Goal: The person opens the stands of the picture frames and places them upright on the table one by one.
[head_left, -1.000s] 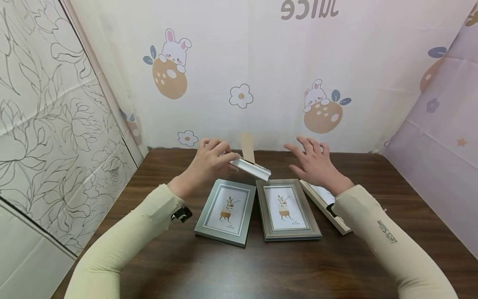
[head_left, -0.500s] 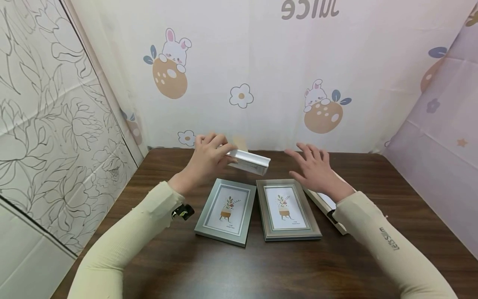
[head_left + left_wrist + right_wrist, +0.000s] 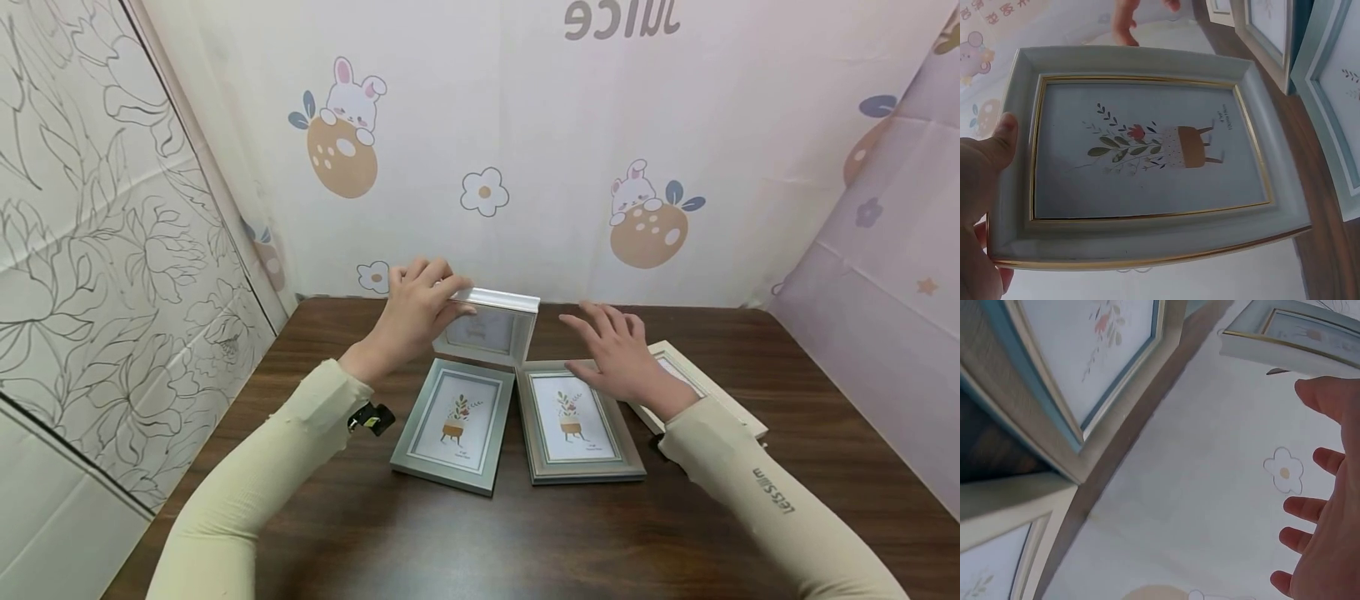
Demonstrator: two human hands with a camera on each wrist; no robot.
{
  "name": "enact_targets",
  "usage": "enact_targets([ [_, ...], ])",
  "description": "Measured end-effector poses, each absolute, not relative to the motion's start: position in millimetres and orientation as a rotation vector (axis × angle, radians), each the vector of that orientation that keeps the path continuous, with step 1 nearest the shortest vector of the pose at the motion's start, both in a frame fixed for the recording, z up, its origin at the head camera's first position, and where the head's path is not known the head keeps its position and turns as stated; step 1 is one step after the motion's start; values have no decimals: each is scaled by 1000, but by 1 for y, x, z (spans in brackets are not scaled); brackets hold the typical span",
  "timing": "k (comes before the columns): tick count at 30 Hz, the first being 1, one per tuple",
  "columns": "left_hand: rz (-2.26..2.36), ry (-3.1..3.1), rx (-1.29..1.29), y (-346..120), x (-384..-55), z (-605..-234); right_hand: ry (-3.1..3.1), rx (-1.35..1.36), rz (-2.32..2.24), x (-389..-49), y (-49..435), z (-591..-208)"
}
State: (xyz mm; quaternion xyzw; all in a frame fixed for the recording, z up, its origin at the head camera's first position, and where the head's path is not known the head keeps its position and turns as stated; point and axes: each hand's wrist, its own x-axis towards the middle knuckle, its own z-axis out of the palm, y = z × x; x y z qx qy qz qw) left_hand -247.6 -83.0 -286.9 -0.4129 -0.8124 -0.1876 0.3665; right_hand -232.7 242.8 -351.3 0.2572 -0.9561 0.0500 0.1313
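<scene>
My left hand grips one short end of a pale grey-white picture frame, thumb on its front. That picture frame stands steeply tilted just behind a blue-green picture frame lying face up. In the left wrist view its gold inner trim and potted-plant print show clearly. My right hand hovers with fingers spread over the far end of a brown picture frame, holding nothing. Beyond that hand lies a cream picture frame, partly hidden by the wrist.
The picture frames are on a dark wooden table. A printed curtain hangs along the back edge, and a flower-patterned panel closes off the left. Another printed cloth stands at the right.
The grey-white picture frame has turned from nearly flat to steeply upright, its print facing me. My right hand has shifted slightly left and down, uncovering more of the cream picture frame.
</scene>
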Motion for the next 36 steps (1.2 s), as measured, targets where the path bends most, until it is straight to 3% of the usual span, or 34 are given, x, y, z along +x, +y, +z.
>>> enact_targets([
  [17, -475, -2167, -966, -78, -253, -283, -2679, 890, 237, -225, 219, -368],
  [36, -526, -2235, -904, -69, -253, -282, -2604, 843, 297, -221, 197, -373],
])
